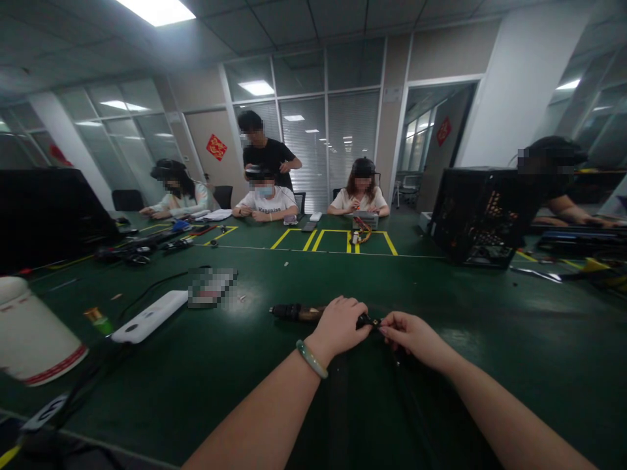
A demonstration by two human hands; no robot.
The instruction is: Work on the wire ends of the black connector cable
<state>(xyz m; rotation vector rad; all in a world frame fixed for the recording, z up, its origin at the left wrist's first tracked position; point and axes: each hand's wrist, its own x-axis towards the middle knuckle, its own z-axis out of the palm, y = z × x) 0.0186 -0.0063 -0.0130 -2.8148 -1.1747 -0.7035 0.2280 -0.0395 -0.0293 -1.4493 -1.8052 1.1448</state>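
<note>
A power drill (308,314) lies on its side on the dark green table, its black chuck pointing left. My left hand (340,324) is closed around its body from above and hides much of it. A dark end piece with a small brassy spot sticks out on the right of that hand. There my right hand (411,336) has thumb and fingers pinched together at this end. Whatever lies between those fingertips is too small and dim to make out. A green bangle (311,360) circles my left wrist.
On the left are a white power strip (151,316), a green-and-gold bottle (100,321) and a large cream container (34,333). A black computer case (473,219) stands at right. Several people work beyond the table, where cables (132,251) and a grey power supply (366,219) lie.
</note>
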